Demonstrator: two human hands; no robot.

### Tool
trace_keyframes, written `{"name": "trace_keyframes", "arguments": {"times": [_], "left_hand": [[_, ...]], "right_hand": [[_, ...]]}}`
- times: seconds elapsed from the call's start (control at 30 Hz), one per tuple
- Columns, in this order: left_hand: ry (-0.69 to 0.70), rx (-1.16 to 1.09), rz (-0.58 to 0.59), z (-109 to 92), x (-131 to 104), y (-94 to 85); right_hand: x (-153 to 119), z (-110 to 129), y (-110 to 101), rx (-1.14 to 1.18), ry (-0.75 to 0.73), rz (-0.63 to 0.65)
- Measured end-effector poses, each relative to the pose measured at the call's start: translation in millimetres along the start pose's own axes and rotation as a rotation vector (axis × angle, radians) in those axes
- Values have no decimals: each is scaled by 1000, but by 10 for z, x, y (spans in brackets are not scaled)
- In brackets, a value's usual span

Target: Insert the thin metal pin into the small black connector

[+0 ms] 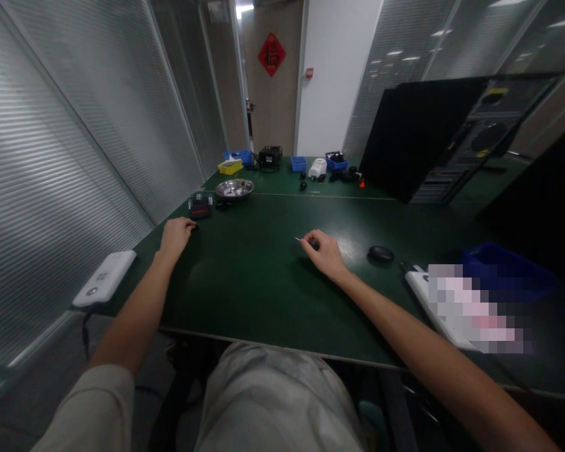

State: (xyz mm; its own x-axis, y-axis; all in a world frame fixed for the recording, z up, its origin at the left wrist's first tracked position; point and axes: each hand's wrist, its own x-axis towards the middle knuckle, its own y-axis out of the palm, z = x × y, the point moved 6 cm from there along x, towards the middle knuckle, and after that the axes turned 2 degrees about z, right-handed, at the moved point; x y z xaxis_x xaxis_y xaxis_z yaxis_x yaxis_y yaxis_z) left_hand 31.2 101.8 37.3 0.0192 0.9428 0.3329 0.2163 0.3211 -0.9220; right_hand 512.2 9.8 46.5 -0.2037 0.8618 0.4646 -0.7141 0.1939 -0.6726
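My right hand (pixel 326 252) is closed around a small screwdriver (pixel 315 243); its dark handle shows between the fingers and a thin metal shaft sticks out to the left, above the green table. On the left, the fingers of my left hand (pixel 175 238) pinch a small dark piece (pixel 195 226), too small to name, low over the tabletop. Just beyond that hand lies a dark box or case (pixel 200 208) with a red stripe, partly blurred out. A round metal dish (pixel 235 190) with small pieces in it stands farther back.
A white device (pixel 105 278) lies at the left edge. To the right are a black mouse (pixel 381 253), a white slab (pixel 433 307), partly blurred out, and a blue bin (pixel 508 270). A computer case (pixel 419 138) stands behind them. Small bins, including a yellow tray (pixel 230 167), line the back.
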Motion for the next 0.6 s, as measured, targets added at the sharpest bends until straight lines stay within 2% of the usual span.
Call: {"name": "trace_keyframes", "arguments": {"times": [0.2, 0.47, 0.6], "left_hand": [[-48, 100, -31, -115, -85, -57], [-50, 300, 12, -334, -135, -66], [-59, 355, 31, -383, -110, -67]], "right_hand": [[-5, 6, -2, 4, -16, 3], [-6, 25, -12, 9, -5, 17], [-9, 29, -12, 9, -8, 23]]}}
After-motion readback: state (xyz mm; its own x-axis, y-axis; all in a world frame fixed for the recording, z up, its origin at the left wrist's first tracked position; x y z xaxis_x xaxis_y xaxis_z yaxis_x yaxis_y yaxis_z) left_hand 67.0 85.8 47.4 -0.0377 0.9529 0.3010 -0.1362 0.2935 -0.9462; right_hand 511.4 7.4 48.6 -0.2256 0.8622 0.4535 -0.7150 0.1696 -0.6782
